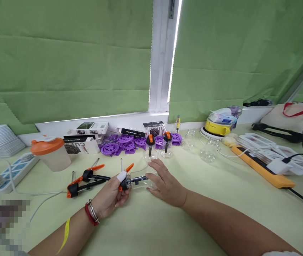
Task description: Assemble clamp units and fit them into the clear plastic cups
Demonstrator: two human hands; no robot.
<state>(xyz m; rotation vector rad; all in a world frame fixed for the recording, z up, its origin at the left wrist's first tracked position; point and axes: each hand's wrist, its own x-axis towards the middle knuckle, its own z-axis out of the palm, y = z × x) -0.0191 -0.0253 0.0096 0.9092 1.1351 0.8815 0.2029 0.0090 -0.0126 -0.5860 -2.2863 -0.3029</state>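
My left hand (114, 193), a white wrap on its thumb, is closed around a black-and-orange dispenser top (124, 183). The top sits at the mouth of a clear glass bottle (136, 184) lying sideways, and its black tube reaches inside. My right hand (168, 185) curls around the bottle's wide end. Two more orange-and-black tops with black tubes, a farther one (88, 175) and a nearer one (74, 189), lie left of my left hand. Behind my hands, two bottles with the same kind of top stand upright, one left (150, 142) and one right (167, 140).
Clear glass bottles (190, 139) stand at the back right. Purple plastic parts (124, 142) and boxes (86, 145) line the wall. An orange-lidded cup (50, 154) and white power strip (20, 174) are left; an orange power strip (260, 169) and packets (258, 140) are right.
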